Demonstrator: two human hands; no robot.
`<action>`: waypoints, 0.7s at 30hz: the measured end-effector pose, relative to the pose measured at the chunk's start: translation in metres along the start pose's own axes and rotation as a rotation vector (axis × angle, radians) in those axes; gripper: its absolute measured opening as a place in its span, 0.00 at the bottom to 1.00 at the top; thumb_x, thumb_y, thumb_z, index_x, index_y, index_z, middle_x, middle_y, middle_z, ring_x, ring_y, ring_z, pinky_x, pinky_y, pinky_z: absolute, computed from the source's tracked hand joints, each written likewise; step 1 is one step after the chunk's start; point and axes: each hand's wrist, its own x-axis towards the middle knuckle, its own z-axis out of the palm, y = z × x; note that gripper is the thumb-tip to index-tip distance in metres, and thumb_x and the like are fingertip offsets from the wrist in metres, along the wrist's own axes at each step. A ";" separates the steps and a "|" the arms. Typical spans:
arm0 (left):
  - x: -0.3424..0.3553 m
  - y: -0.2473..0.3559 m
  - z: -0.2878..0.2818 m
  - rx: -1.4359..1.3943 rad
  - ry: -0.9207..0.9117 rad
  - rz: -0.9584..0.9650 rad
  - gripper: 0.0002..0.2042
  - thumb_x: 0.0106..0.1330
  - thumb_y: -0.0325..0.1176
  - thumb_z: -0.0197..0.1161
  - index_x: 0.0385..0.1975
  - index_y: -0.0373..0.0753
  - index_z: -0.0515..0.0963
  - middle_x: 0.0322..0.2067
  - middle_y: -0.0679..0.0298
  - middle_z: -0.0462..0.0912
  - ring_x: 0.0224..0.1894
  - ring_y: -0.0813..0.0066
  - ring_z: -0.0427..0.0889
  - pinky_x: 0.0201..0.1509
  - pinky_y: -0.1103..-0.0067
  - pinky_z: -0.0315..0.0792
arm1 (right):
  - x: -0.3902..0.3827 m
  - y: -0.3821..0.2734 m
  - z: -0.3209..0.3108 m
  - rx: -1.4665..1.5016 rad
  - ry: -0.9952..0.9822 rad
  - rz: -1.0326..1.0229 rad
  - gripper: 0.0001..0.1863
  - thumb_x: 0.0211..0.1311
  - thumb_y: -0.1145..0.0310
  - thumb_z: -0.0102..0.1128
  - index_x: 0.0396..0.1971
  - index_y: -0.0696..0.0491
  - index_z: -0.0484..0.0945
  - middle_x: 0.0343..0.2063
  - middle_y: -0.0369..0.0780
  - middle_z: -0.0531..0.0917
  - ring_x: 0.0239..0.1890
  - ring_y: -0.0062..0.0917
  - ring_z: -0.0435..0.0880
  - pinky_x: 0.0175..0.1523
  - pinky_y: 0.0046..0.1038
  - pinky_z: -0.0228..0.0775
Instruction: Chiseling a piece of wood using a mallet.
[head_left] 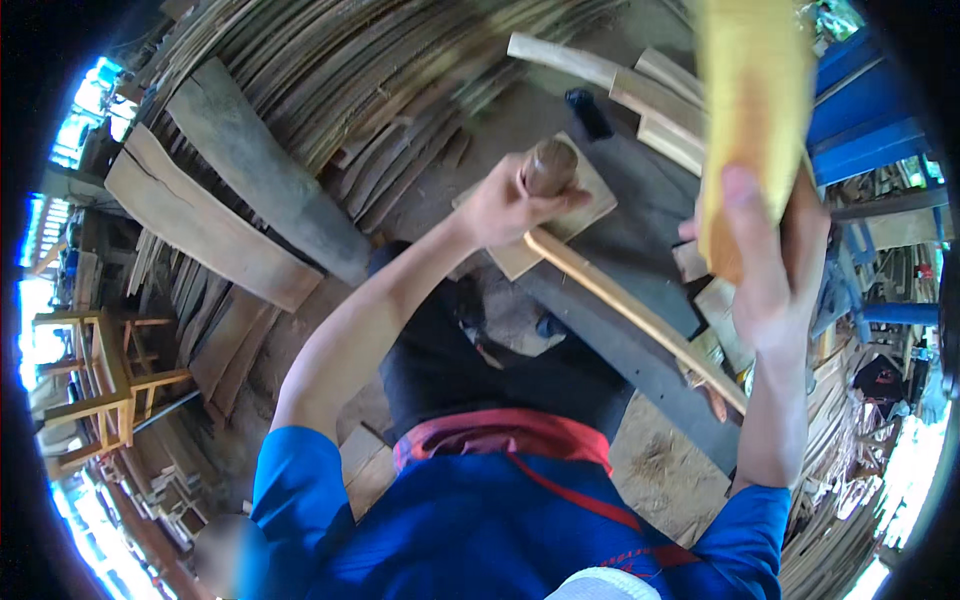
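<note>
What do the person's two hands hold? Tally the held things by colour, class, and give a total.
Brown: 1 (round-ended wooden piece, left hand)
Yellow: 1 (long wooden block, right hand)
Total: 2

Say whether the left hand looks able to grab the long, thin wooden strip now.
Probably not without letting go: the left hand is closed round a brown round-topped piece, though the long, thin wooden strip shows its upper end right beside that hand.

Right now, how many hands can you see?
2. The left hand is near the middle, around a brown round-topped handle; the right hand is over on the right, gripping a blurry yellow block. Other hands could be hidden.
</note>
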 end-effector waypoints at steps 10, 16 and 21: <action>-0.005 -0.009 0.008 0.105 0.068 0.071 0.07 0.63 0.32 0.68 0.35 0.35 0.80 0.24 0.73 0.77 0.28 0.86 0.71 0.32 0.81 0.66 | -0.004 0.015 0.014 -0.125 -0.081 -0.064 0.23 0.62 0.52 0.62 0.38 0.61 0.77 0.23 0.39 0.79 0.23 0.24 0.77 0.32 0.27 0.69; -0.009 0.000 0.009 0.095 0.088 0.086 0.08 0.62 0.32 0.69 0.32 0.37 0.78 0.22 0.74 0.72 0.26 0.87 0.70 0.30 0.82 0.66 | 0.003 0.006 0.012 0.010 -0.118 -0.168 0.19 0.63 0.56 0.60 0.37 0.60 0.77 0.18 0.43 0.78 0.19 0.29 0.79 0.27 0.32 0.71; -0.011 0.006 0.007 0.228 0.091 0.181 0.07 0.65 0.32 0.66 0.31 0.37 0.76 0.22 0.73 0.72 0.26 0.86 0.70 0.30 0.82 0.66 | -0.002 0.006 0.010 -0.267 -0.133 -0.172 0.25 0.62 0.51 0.62 0.47 0.60 0.78 0.33 0.39 0.84 0.30 0.21 0.81 0.38 0.26 0.72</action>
